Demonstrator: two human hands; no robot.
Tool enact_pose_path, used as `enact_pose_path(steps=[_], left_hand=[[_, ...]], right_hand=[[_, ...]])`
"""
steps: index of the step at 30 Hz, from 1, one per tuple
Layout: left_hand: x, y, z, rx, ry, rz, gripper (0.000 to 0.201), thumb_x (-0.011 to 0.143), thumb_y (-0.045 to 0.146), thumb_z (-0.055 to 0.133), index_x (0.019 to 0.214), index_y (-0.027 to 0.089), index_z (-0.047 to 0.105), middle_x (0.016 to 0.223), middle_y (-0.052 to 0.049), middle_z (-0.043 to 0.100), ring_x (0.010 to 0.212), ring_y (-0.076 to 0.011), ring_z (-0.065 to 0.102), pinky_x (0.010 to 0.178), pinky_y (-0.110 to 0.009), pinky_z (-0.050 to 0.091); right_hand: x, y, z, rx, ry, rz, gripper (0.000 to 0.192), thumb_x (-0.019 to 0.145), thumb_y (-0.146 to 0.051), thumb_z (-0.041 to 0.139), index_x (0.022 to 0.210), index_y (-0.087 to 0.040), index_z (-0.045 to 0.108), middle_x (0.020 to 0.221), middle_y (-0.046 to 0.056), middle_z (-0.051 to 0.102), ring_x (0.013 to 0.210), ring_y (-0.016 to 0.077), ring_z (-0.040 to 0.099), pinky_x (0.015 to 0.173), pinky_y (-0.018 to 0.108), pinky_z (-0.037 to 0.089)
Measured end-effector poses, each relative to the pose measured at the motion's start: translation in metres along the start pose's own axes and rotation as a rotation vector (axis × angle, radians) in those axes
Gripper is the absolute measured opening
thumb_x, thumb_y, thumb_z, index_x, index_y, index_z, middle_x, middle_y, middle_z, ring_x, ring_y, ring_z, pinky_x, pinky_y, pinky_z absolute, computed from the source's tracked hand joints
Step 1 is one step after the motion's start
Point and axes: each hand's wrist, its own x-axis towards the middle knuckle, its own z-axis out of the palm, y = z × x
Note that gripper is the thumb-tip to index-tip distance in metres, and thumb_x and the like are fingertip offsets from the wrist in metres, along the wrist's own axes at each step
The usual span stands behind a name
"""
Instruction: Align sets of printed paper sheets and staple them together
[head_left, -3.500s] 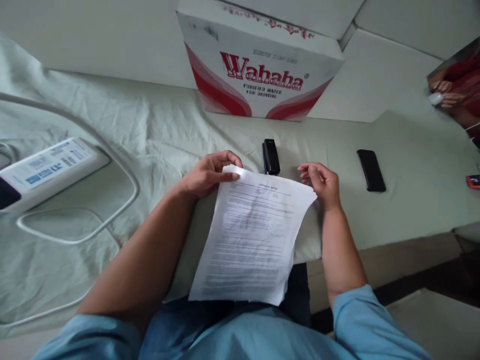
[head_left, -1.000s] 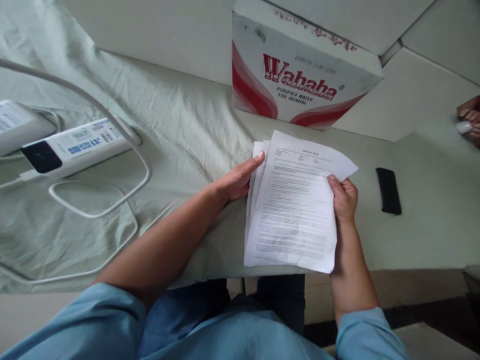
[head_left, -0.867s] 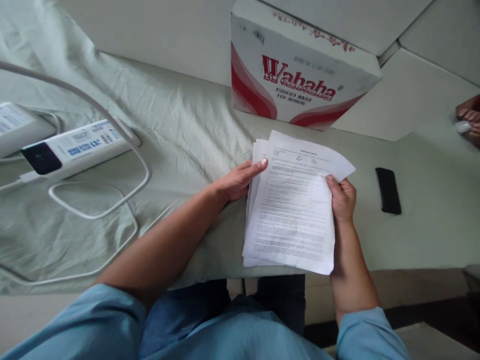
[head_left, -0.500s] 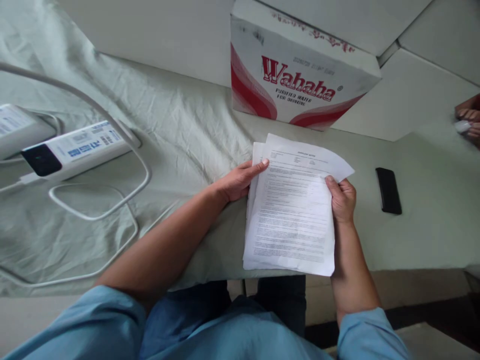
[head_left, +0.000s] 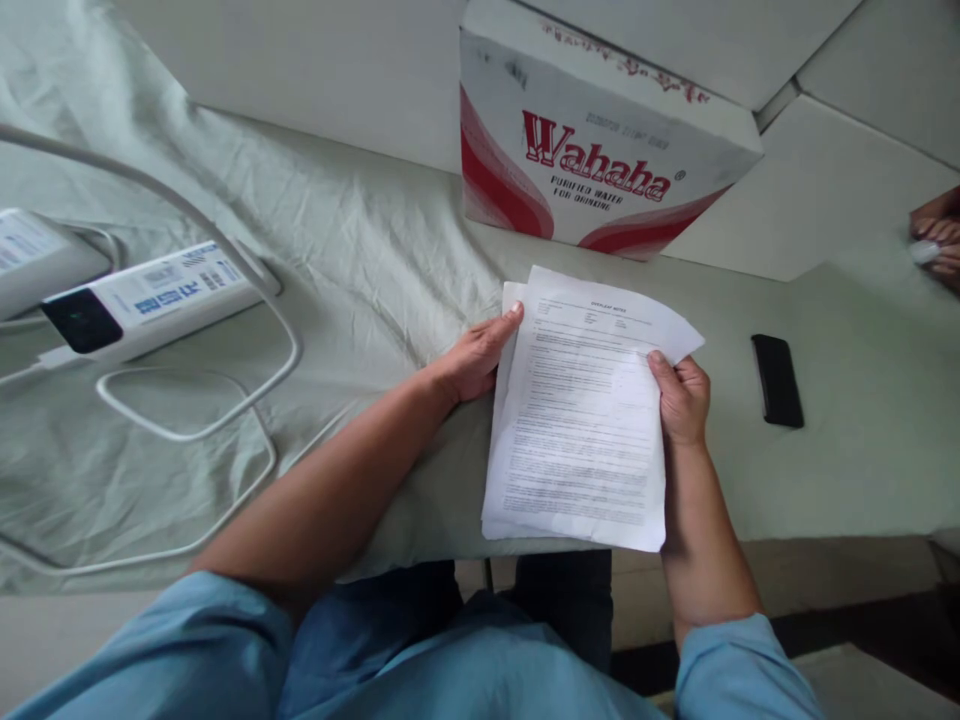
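A person in light blue sleeves sits at a desk (head_left: 840,460) draped in pale green cloth, holding a small stack of printed sheets (head_left: 581,420) between both hands. The left hand (head_left: 472,360) presses flat against the stack's left edge, fingers stretched out and mostly tucked behind the paper. The right hand (head_left: 681,400) is closed on the right edge, thumb on top of the front page. The stack rests on the cloth at the near edge of the desk, directly in front of the person. A second sheet peeks out at the upper left; how many lie beneath is hidden. The front page carries a centred heading and dense lines of type, too small and blurred to read.

Behind the sheets stands a white and red cardboard box (head_left: 600,150), its top cut off by the frame, printed "Wahaha" and what looks like "Purified Water for Drinking". A black phone (head_left: 777,380) lies face down to the right, well apart from the paper. At far left, a white power strip (head_left: 142,300) with a blue-printed label sits among looping white cables (head_left: 225,400). Another person's hand (head_left: 934,240) shows at the right edge, mostly cropped.
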Motion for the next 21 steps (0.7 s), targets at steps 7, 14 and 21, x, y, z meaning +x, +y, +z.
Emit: enact_pose_path(steps=[7,14,21], left_hand=[[-0.001,0.000,0.003,0.039,0.096,0.053,0.062,0.093,0.075,0.080,0.112,0.016,0.080,0.104,-0.014,0.087,0.116,-0.0362,0.084,0.101,-0.047,0.071],[-0.002,-0.001,0.002,0.068,0.070,0.073,0.067,0.098,0.079,0.071,0.120,0.017,0.080,0.103,-0.014,0.088,0.115,-0.0360,0.084,0.099,-0.046,0.072],[-0.002,-0.002,0.003,0.101,0.023,0.085,0.073,0.099,0.084,0.063,0.123,0.018,0.080,0.106,-0.014,0.088,0.118,-0.0365,0.083,0.096,-0.045,0.072]], right_hand=[[0.007,0.010,0.003,0.008,0.173,-0.146,0.047,0.074,-0.061,0.098,0.088,-0.022,0.077,0.080,-0.003,0.073,0.073,0.0139,0.064,0.073,0.031,0.055],[0.012,0.012,0.000,0.130,0.280,-0.165,0.045,0.066,-0.053,0.102,0.086,-0.023,0.075,0.079,-0.004,0.070,0.074,0.0139,0.062,0.077,0.031,0.052],[0.008,0.009,0.003,0.151,0.195,-0.098,0.045,0.065,-0.053,0.103,0.086,-0.024,0.075,0.076,-0.005,0.068,0.072,0.0133,0.060,0.074,0.030,0.051]])
